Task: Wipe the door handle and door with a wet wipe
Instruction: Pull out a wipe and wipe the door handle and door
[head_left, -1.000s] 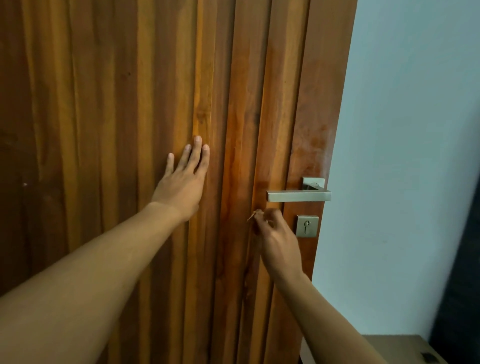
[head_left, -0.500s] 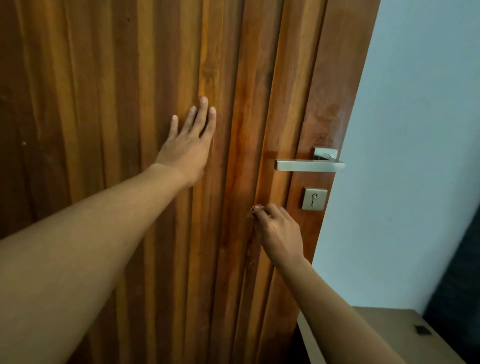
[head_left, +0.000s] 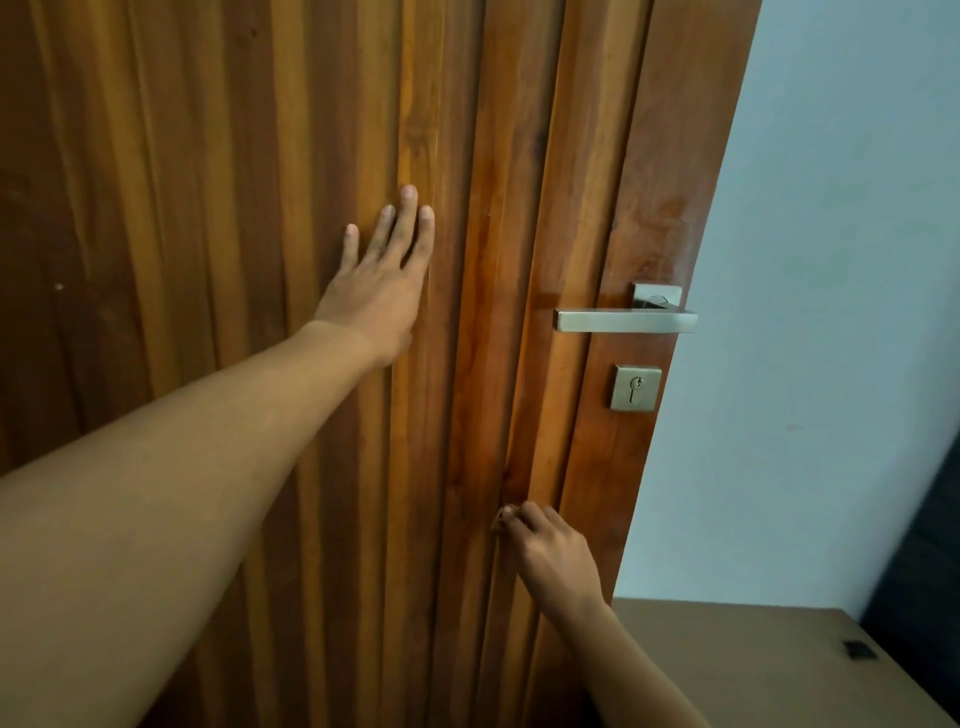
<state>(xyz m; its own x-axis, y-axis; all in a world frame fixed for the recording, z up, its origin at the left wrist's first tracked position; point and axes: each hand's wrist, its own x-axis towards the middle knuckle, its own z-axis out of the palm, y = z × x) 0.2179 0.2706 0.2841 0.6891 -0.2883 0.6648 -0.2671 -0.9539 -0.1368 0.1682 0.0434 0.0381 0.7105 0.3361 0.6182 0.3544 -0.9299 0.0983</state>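
Observation:
A ribbed brown wooden door (head_left: 218, 218) fills the left and middle of the head view. Its silver lever handle (head_left: 623, 318) sits near the right edge, with a square keyhole plate (head_left: 635, 387) just below. My left hand (head_left: 382, 283) lies flat on the door with fingers spread upward, left of the handle. My right hand (head_left: 553, 558) is lower, below the handle, fingers closed and pressed into a groove of the door. A small bit of something, probably the wet wipe (head_left: 500, 515), peeks out at the fingertips; most of it is hidden.
A pale blue-grey wall (head_left: 831, 260) stands right of the door edge. A tan flat surface (head_left: 769, 665) with a small black mark lies at the lower right, and something dark borders the far right edge.
My right hand has slid down the door groove, away from the handle. My left hand stays flat on the door. The camera view has tilted, so the handle sits higher relative to my right hand.

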